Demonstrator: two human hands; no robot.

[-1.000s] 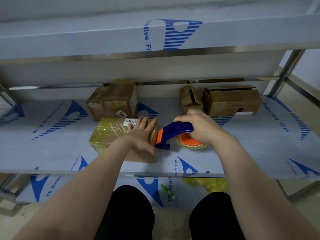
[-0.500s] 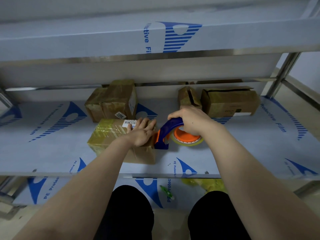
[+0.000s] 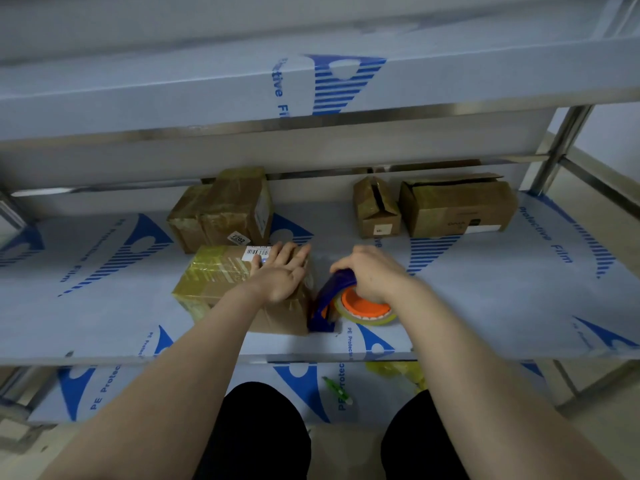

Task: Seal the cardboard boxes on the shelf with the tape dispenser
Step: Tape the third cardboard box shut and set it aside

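A taped cardboard box with a barcode label lies near the front of the middle shelf. My left hand presses flat on its right end, fingers straight. My right hand grips the blue handle of the tape dispenser, whose orange hub and yellowish tape roll sit under my palm. The dispenser's head touches the lower right side of the box, down at shelf level.
Taped boxes stand at the back left. A small box with an open slit and a larger box with loose flaps stand at the back right. A shelf board overhangs above. A green object and yellow plastic lie below.
My right hand has drawn the dispenser down the box's right side toward the shelf and tilted it steeper. My left hand stays flat on the box.
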